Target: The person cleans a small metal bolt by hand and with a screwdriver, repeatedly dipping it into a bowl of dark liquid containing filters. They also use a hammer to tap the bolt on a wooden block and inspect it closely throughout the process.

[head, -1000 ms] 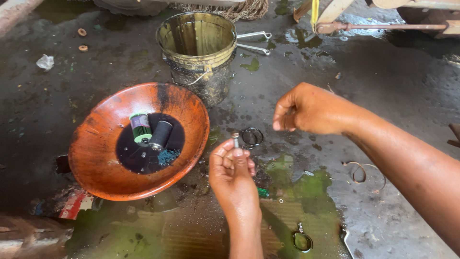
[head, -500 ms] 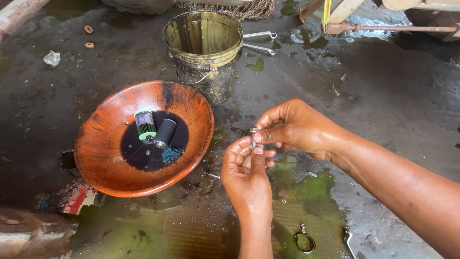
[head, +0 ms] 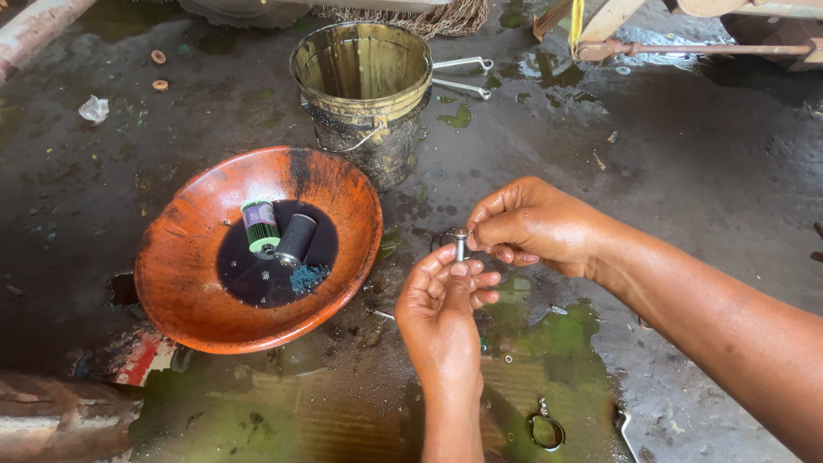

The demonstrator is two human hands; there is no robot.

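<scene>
Your two hands meet, fingertips together.
Your left hand (head: 446,296) points upward, fingers curled; your right hand (head: 527,223) pinches from above.

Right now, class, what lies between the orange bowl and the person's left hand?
In the head view, only wet, dirty floor separates the orange bowl from the left hand, which holds a small metal pin.

Your wet, oil-stained concrete floor (head: 686,171) carries an orange basin (head: 184,283), a grimy yellow bucket (head: 364,103), two spanners (head: 463,73) and a hose clamp (head: 546,429).
</scene>
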